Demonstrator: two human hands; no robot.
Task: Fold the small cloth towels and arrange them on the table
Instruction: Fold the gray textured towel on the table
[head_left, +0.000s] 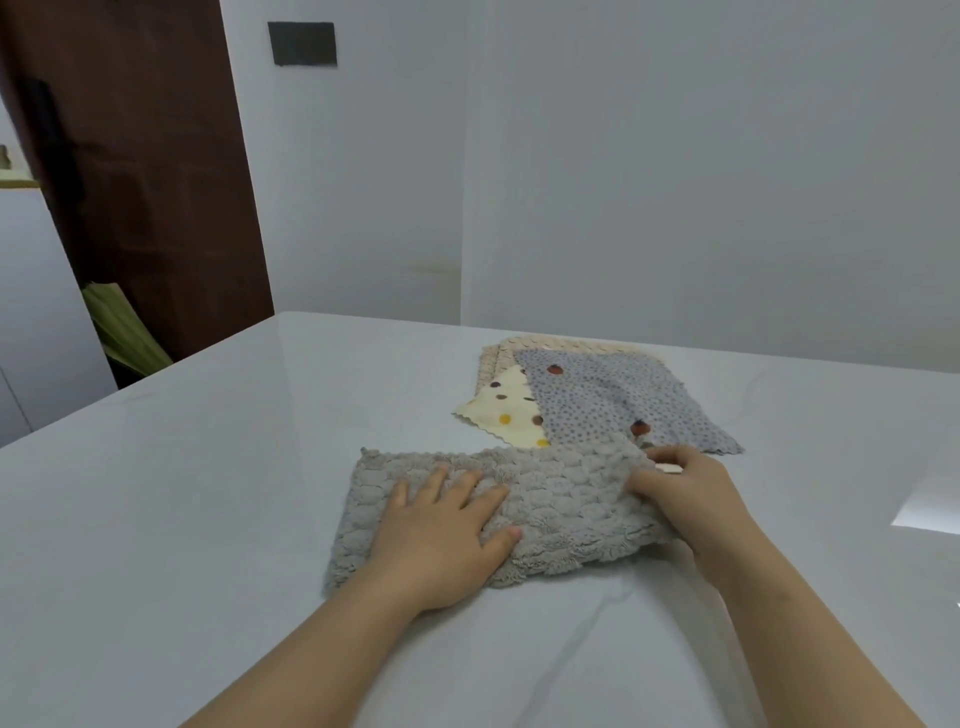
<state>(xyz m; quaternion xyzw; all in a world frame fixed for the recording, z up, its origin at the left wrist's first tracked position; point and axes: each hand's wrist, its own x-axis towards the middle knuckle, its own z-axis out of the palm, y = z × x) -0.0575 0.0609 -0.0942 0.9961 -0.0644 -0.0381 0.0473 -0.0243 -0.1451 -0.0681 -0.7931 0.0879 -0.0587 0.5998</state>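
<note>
While the grey towel (561, 499) lies on the table (208, 493) as a long strip, seemingly folded once, the left hand (441, 535) presses it flat with fingers straight and spread, and the right hand (685, 488) pinches its right end with curled fingers. Just behind it, a blue dotted cloth (613, 400), a cream spotted cloth (506, 410) and a beige towel (545, 344) lie overlapped and unfolded, so I'd judge most of the folding remains.

Grey fluffy towel (561, 499) lies flat as a folded strip. Behind it, blue-grey dotted cloth (613, 400) overlaps cream spotted cloth (506, 410) and beige towel (540, 343).
</note>
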